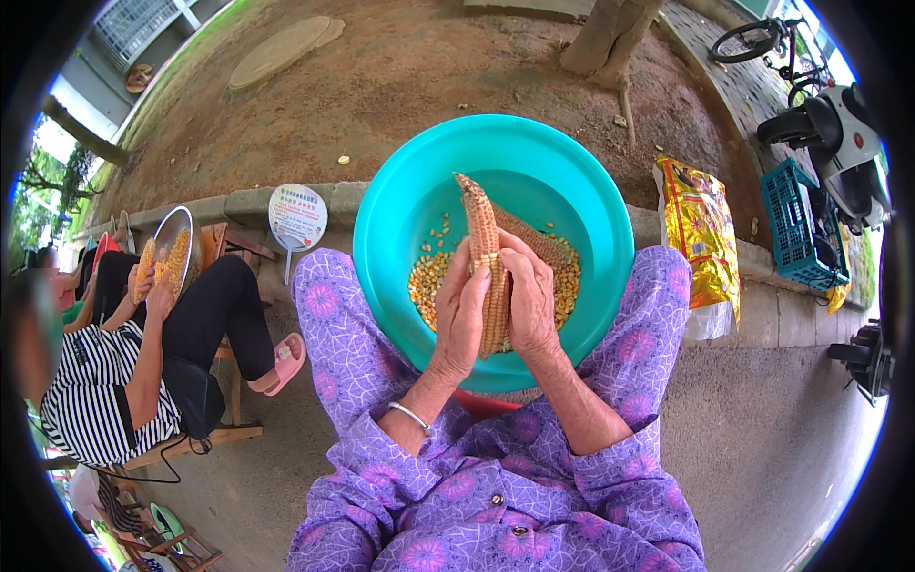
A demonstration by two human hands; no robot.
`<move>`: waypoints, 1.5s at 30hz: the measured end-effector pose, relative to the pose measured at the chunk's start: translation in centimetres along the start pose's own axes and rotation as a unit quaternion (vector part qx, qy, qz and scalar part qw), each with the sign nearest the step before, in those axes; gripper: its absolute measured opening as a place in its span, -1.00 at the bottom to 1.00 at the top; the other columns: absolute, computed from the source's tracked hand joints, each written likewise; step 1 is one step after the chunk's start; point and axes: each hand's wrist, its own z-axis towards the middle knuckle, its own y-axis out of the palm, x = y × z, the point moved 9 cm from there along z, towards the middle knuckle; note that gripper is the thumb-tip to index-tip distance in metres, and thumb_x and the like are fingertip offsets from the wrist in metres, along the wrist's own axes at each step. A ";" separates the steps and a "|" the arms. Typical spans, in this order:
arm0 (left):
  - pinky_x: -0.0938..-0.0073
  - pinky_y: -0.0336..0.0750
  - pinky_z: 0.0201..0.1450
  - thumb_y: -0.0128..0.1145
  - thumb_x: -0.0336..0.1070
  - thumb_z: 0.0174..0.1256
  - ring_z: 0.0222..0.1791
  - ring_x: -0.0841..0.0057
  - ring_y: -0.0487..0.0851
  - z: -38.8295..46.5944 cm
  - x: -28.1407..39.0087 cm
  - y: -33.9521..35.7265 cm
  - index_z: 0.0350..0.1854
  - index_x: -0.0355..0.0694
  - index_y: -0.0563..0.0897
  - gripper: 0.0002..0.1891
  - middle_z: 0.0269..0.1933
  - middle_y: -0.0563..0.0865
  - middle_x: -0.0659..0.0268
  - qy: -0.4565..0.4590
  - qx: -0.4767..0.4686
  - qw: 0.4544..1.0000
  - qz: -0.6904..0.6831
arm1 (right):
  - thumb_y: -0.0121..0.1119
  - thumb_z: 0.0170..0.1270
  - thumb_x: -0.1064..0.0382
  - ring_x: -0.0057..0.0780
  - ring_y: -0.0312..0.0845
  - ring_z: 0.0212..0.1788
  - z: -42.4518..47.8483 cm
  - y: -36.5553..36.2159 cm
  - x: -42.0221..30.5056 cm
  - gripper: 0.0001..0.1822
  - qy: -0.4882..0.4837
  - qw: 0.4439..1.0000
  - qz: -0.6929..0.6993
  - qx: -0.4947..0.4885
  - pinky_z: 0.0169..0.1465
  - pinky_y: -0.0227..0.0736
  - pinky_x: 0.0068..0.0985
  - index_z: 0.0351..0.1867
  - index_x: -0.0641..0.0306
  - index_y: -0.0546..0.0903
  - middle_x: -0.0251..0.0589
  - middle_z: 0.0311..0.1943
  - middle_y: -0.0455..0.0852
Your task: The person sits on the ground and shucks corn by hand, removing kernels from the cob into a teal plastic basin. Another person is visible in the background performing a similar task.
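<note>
Between my knees stands a turquoise plastic basin (386, 214). Over it, my left hand (457, 304) and my right hand (527, 297) hold one corn cob (480, 214) from both sides, thumbs on its kernels. The cob's upper part is bare and reddish, and rows of yellow kernels cover the lower part. A stripped cob (532, 232) lies in the basin behind my right hand, partly hidden. Loose yellow kernels (427, 279) cover part of the basin's bottom. My left wrist wears a silver bangle.
To the left, a seated person in a striped shirt (107, 386) holds corn over a metal bowl (187, 214). A round hand fan (297, 214) stands by the stone curb. At right are a gold plastic bag (700, 236), a teal crate (793, 222) and a scooter (847, 143). A tree trunk (607, 39) rises ahead.
</note>
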 end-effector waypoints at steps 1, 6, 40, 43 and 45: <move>0.49 0.32 0.30 -0.10 -0.24 0.50 0.24 0.54 0.43 0.0 0.2 0.0 0.41 -0.31 0.29 -0.50 0.26 0.47 0.21 0.015 -0.003 1.000 0.023 | -0.13 0.40 0.18 -0.47 0.55 -0.06 -0.1 0.0 0.0 -0.54 -0.009 1.000 -0.002 0.002 0.05 0.44 -0.51 0.18 0.44 0.52 -0.10 -0.09 0.67; 0.50 0.33 0.30 -0.08 -0.26 0.49 0.24 0.55 0.43 -0.1 0.1 0.6 0.42 -0.30 0.29 -0.49 0.27 0.47 0.23 0.006 -0.012 1.000 -0.006 | -0.11 0.47 0.10 -0.45 0.52 0.01 -0.3 -0.6 1.6 -0.51 0.090 0.991 0.080 0.053 0.12 0.40 -0.48 0.25 0.42 0.45 -0.07 0.00 0.63; 0.49 0.37 0.26 0.01 -0.15 0.49 0.21 0.54 0.46 0.5 0.0 0.9 0.41 -0.32 0.23 -0.44 0.21 0.50 0.22 0.018 -0.067 0.997 -0.018 | -0.19 0.55 -0.05 -0.45 0.56 -0.08 0.5 0.0 -0.1 -0.47 0.019 0.999 -0.027 0.033 0.01 0.47 -0.47 0.27 0.34 0.46 -0.10 -0.08 0.66; 0.50 0.38 0.25 0.01 -0.14 0.49 0.19 0.55 0.48 0.2 0.4 1.4 0.39 -0.32 0.29 -0.46 0.19 0.52 0.23 0.004 -0.063 0.998 -0.002 | -0.21 0.56 -0.07 -0.55 0.51 -0.25 0.2 -0.6 0.5 -0.48 0.067 0.997 0.012 0.043 -0.14 0.46 -0.49 0.15 0.35 0.54 -0.26 -0.29 0.63; 0.52 0.41 0.19 -0.01 -0.09 0.50 0.14 0.57 0.50 0.2 0.0 1.3 0.33 -0.30 0.36 -0.50 0.14 0.56 0.24 -0.008 -0.045 0.999 -0.011 | -0.21 0.56 -0.04 -0.56 0.46 -0.33 -0.2 -0.6 0.8 -0.51 0.054 0.998 -0.016 0.036 -0.23 0.43 -0.47 0.04 0.37 0.58 -0.29 -0.39 0.58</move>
